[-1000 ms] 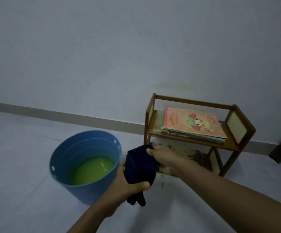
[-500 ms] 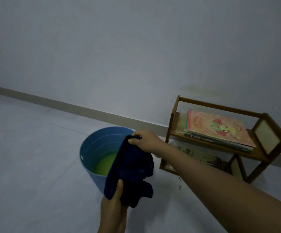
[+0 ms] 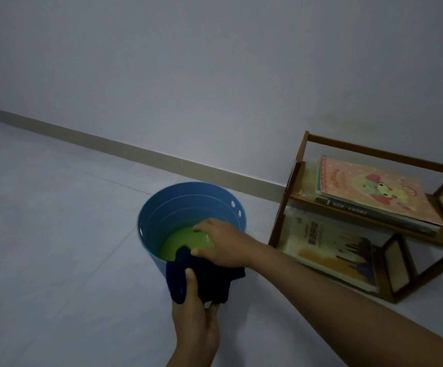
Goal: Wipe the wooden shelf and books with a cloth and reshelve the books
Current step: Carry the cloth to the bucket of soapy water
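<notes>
A dark blue cloth (image 3: 209, 280) hangs over the near rim of a blue bucket (image 3: 178, 207). My right hand (image 3: 220, 243) grips the cloth's upper edge just inside the bucket, above the green liquid (image 3: 176, 245). My left hand (image 3: 193, 321) holds the cloth's lower part from below, thumb lying up across it. To the right stands a small two-tier wooden shelf (image 3: 360, 152). A pink cartoon book (image 3: 371, 186) tops a flat stack on the upper tier. Another book (image 3: 329, 247) lies on the lower tier.
A pale wall with a tan baseboard (image 3: 109, 145) runs behind the bucket and shelf. Light floor tiles (image 3: 56, 234) spread out to the left and front. The shelf's right end runs out of the frame.
The view has swung left. Both hands have carried the cloth from in front of the shelf over to the bucket, and my right hand now reaches inside the rim above the liquid.
</notes>
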The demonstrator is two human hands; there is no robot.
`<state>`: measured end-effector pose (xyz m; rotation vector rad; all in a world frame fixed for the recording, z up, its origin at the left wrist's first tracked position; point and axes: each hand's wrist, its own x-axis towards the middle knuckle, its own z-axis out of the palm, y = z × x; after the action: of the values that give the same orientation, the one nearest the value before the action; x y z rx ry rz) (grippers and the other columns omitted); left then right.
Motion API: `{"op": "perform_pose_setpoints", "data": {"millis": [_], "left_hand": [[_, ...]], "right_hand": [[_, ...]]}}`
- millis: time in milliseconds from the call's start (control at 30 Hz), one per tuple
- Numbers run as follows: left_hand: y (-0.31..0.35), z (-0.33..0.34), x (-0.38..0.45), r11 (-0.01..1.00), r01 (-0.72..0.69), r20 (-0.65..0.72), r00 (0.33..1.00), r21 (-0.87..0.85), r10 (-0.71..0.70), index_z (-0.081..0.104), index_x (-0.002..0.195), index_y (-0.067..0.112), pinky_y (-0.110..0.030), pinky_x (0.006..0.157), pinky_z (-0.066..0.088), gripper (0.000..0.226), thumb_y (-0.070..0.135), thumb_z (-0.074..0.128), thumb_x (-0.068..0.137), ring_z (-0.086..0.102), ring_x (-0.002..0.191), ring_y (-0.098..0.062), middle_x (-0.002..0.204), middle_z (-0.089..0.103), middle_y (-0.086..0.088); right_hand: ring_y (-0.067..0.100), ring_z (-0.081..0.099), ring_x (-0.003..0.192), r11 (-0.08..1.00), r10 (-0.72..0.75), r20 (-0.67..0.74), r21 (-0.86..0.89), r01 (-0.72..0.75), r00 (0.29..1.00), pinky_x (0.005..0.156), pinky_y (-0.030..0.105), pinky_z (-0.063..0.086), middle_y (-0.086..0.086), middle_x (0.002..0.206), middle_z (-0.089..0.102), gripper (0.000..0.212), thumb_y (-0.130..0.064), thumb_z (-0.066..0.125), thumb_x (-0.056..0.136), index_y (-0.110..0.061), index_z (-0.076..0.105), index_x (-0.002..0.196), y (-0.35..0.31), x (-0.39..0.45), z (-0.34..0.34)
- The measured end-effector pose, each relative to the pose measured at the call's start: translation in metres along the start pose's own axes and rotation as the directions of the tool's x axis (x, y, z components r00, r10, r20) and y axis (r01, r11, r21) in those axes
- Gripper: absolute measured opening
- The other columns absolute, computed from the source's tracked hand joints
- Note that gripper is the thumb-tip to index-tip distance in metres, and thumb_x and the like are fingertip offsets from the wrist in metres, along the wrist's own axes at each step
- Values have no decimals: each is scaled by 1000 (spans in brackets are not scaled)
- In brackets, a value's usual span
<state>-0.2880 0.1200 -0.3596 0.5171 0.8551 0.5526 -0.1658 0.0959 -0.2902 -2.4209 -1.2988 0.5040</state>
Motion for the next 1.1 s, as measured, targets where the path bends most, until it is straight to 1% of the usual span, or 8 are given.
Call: {"op": "perform_pose_setpoints", "data": {"millis": [133,200,300,367,500,600,700,1100], "left_hand": [[5,-12,3,972,-96,9,995,216,96,61,120,16,-43,85,54,40,33,69,85,64,103,-32,108,69,-10],[11,-22,10,840,-291,-38,937,458,346,60,106,5,-41,78,54,39,25,79,77,63,99,-41,102,66,-16],[26,-37,28,117,-621,376,602,775,704,46,124,4,-50,94,44,70,25,75,64,47,113,-36,121,47,-12],[40,-37,38,-343,-698,754,440,629,487,46,131,7,-48,106,35,78,26,76,62,44,125,-33,133,47,-15],[65,-25,66,-733,-598,887,461,325,17,64,114,15,-57,103,35,69,35,89,53,67,107,-21,112,70,-4],[75,-7,73,-775,-562,803,582,288,-124,70,91,19,-43,97,46,27,36,78,71,71,83,-22,85,74,-1],[75,-2,69,-785,-548,788,603,290,-129,65,70,21,-22,50,40,19,35,77,73,64,55,-21,60,67,0],[74,-1,68,-822,-510,740,650,254,-174,65,99,17,-29,65,46,29,40,49,94,68,82,-21,91,71,-2]], "right_hand": [[11,50,110,985,-168,-230,8,175,959,91,28,47,-4,125,54,38,-45,49,93,-25,53,125,-2,-41,23],[10,51,105,972,-233,-180,-23,233,956,87,28,46,-5,118,57,35,-43,49,93,-27,52,123,0,-48,33],[13,51,108,974,-228,-68,-17,227,971,90,35,48,-3,121,58,36,-33,55,90,-26,49,125,9,-46,38],[17,52,109,982,-187,-52,-51,184,981,89,39,50,0,123,58,37,-25,58,88,-22,50,124,14,-40,37],[26,52,108,952,-147,15,-270,145,989,90,39,47,9,124,56,34,-20,58,90,-12,49,122,15,-29,40],[34,53,105,907,-145,8,-398,136,989,84,38,41,17,119,58,24,-12,47,95,-3,52,117,9,-25,40],[37,56,100,891,-113,5,-442,104,994,75,40,42,19,113,61,22,-6,48,92,-2,54,112,7,-23,41],[36,58,98,893,-94,-31,-444,70,995,72,36,34,18,111,62,20,-9,43,95,-2,55,108,2,-27,45]]}}
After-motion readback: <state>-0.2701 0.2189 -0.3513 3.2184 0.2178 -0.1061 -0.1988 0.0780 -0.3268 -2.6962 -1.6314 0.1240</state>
